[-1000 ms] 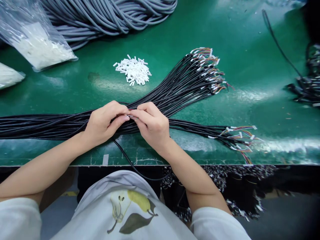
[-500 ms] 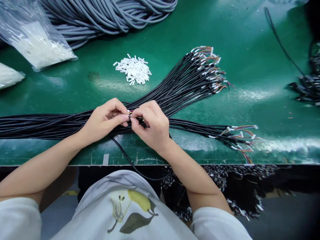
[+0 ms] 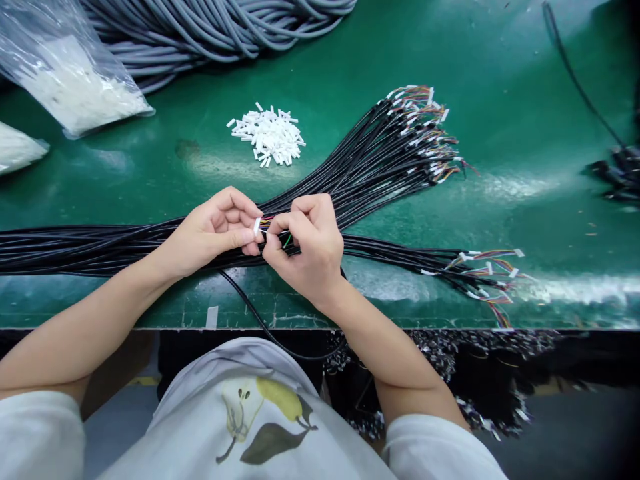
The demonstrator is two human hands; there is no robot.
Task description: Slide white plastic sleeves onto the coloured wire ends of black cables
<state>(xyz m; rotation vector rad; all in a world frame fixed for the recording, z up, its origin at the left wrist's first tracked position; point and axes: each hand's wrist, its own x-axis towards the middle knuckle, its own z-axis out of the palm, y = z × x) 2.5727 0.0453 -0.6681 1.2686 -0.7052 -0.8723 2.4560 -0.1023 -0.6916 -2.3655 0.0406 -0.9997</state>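
Between the thumb and fingers of my left hand (image 3: 220,227) is a small white connector (image 3: 257,225). My right hand (image 3: 310,247) pinches a thin white wire (image 3: 264,231) just right of the connector. Red and yellow wires run from the connector behind my right fingers, and a green wire (image 3: 287,241) sticks out below them. Both hands are over a thick bundle of black cables (image 3: 90,250), some of which fan out to the upper right. Those cables end in coloured wires with white connectors (image 3: 425,133). A single black cable (image 3: 250,310) loops down over the table edge.
A pile of small white connector pieces (image 3: 273,137) lies beyond my hands on the green table (image 3: 165,180). Clear bags of white parts (image 3: 90,100) and coiled grey cable (image 3: 225,33) are at the back left. More black cable ends (image 3: 620,177) lie at far right.
My hands have drawn slightly apart, so the white connector and green wire show more plainly now. The view has shifted a little.
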